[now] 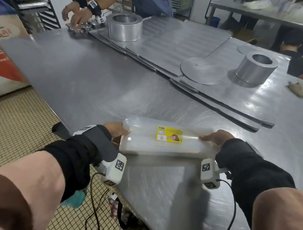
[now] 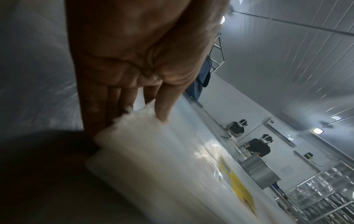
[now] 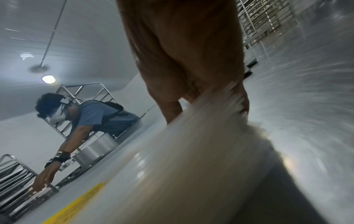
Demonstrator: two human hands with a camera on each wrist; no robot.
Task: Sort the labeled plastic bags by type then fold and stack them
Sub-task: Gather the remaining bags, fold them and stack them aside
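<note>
A folded stack of clear plastic bags (image 1: 145, 141) with a yellow label (image 1: 169, 133) lies near the front edge of the steel table (image 1: 88, 85). My left hand (image 1: 116, 130) holds its left end, thumb on top and fingers underneath; the left wrist view shows the thumb (image 2: 164, 106) pressing the stack's corner (image 2: 145, 136). My right hand (image 1: 215, 138) holds the right end the same way, and in the right wrist view the bags (image 3: 191, 159) run between thumb and fingers. The stack looks slightly lifted and blurred.
Flat metal sheets (image 1: 169, 49), two metal rings (image 1: 124, 26) (image 1: 257, 67) and a round disc (image 1: 201, 70) cover the table's far half. Another person's hands (image 1: 77, 16) work at the far left corner. A crumpled rag (image 1: 298, 89) lies far right. Cables (image 1: 94, 209) hang over the tiled floor.
</note>
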